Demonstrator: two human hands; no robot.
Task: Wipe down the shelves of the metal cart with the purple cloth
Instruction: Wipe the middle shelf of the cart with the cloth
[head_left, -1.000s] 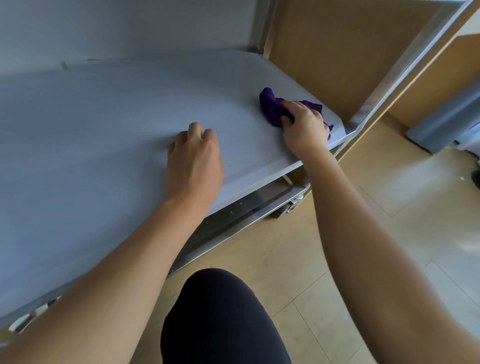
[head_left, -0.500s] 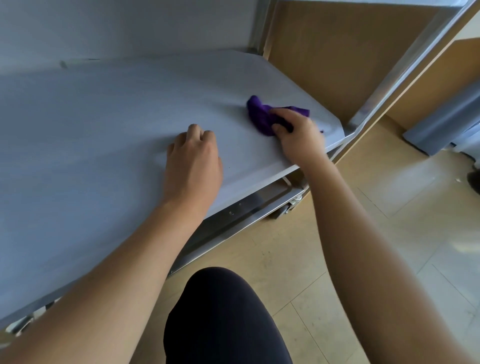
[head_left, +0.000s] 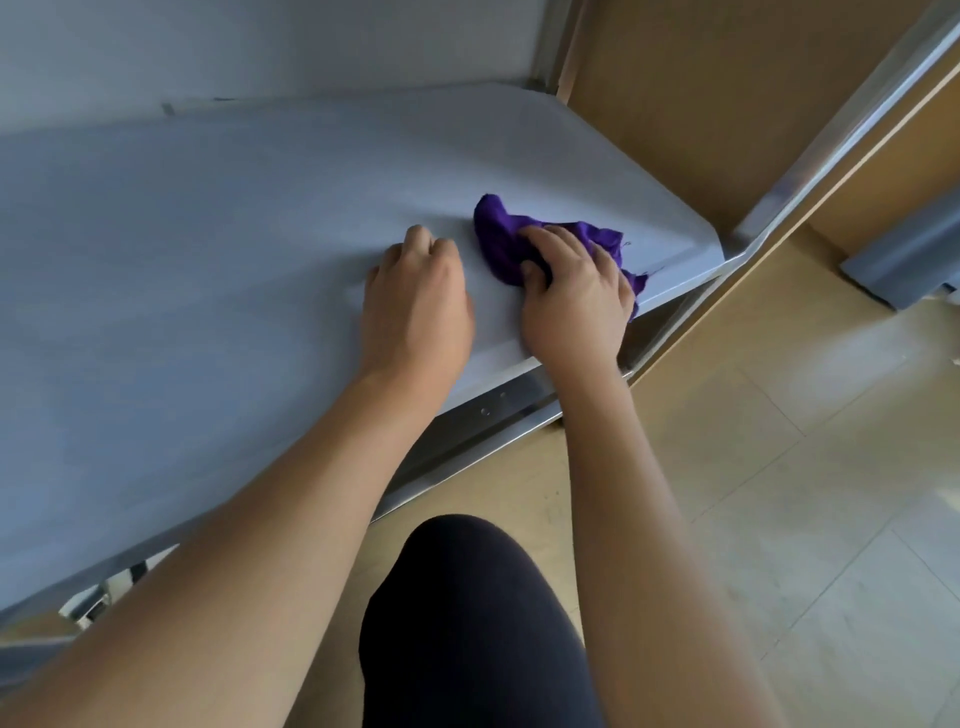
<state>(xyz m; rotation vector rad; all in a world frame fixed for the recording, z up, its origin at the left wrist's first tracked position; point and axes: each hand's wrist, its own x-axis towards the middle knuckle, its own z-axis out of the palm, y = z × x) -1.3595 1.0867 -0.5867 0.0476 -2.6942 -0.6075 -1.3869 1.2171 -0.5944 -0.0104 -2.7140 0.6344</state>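
Observation:
A bunched purple cloth (head_left: 498, 234) lies on the grey metal cart shelf (head_left: 208, 249), near its front right corner. My right hand (head_left: 574, 293) grips the cloth and presses it onto the shelf. My left hand (head_left: 415, 306) rests on the shelf just left of the cloth, its fingers curled under and holding nothing. Most of the cloth is hidden under my right hand.
A metal upright (head_left: 841, 130) of the cart rises at the shelf's right corner. A lower metal rail (head_left: 488, 426) shows under the shelf's front edge. My dark-clad knee (head_left: 467, 623) is below, over a tiled floor (head_left: 779, 493). A wooden panel (head_left: 701, 78) stands behind.
My right hand has slid the cloth leftward along the shelf, from the right corner to beside my left hand. My left hand has stayed in place.

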